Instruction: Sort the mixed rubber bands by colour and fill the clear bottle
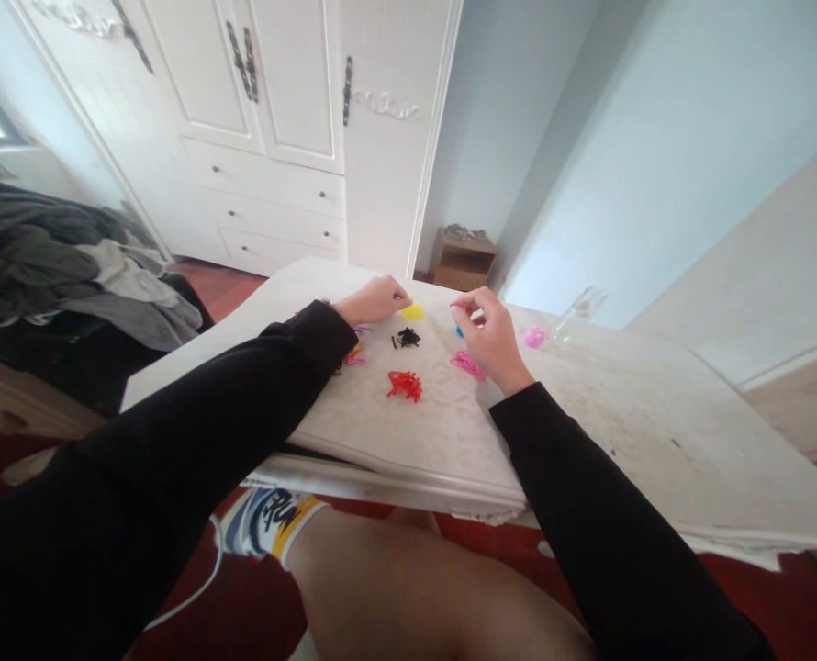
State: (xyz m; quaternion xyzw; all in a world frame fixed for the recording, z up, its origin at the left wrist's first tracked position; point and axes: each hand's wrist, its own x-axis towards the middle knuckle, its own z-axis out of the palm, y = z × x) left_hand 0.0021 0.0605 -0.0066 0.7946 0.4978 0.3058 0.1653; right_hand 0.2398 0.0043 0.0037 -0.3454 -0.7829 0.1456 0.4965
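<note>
My left hand [375,300] is closed in a pinch just beside a small yellow pile [413,312]; what its fingertips hold, if anything, is too small to make out. My right hand [489,332] hovers with thumb and forefinger curled together, partly covering a blue pile [459,330]. Below that hand lies a pink pile [468,365] of thin little pieces. Between the hands sit a black pile [407,338] and, nearer me, a red pile [405,386]. Mixed coloured pieces [357,353] lie by my left sleeve, which hides part of them.
On the white table [629,413], a pink lump [535,337] rests beside a clear container [579,312] lying tilted at right. A white wardrobe [271,110] stands behind. Clothes [50,248] are heaped at left. A small wooden cabinet [464,259] is beyond the table.
</note>
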